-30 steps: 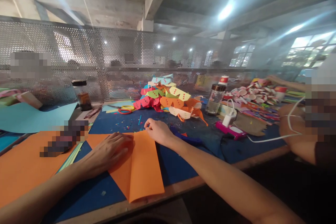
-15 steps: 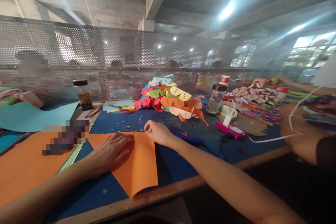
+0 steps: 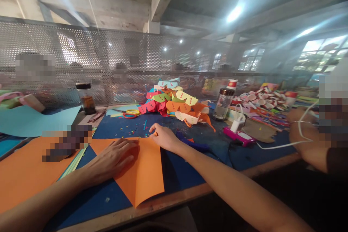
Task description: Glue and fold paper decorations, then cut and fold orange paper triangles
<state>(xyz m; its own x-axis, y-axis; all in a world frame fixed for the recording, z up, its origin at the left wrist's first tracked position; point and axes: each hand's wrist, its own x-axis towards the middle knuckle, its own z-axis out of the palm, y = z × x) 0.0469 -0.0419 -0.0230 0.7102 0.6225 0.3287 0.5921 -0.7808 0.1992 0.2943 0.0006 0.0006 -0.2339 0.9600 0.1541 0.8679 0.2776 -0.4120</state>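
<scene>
In the head view, the left hand (image 3: 118, 157) lies spread and loose on the orange paper (image 3: 149, 175), pressing on it rather than gripping. The right hand (image 3: 164, 137) is at the paper's far right corner, fingers curled — I cannot tell whether they pinch the edge or only rest on it. The paper is on the blue table (image 3: 108, 204), directly in front of the person; a crease runs down it, and the near end of its right part bows up off the surface.

To the left are more orange sheets (image 3: 24, 177), with a blurred-out object on top, and a light blue sheet (image 3: 38, 121) behind. A jar (image 3: 88, 103) of dark contents stands near that sheet. Beyond the hands lie scissors (image 3: 133, 113) and a pile (image 3: 174, 98) of folded, dotted paper shapes. A blue tool (image 3: 190, 143) lies just beside the right forearm. Farther right stand a bottle (image 3: 223, 107) and, behind it, a cup (image 3: 232, 84); a pink power strip (image 3: 243, 137) holds a white plug (image 3: 237, 124). A co-worker's arm (image 3: 307, 145) shows at the right edge — bent, partly cut off. A mesh screen (image 3: 122, 50) stands behind the table.
</scene>
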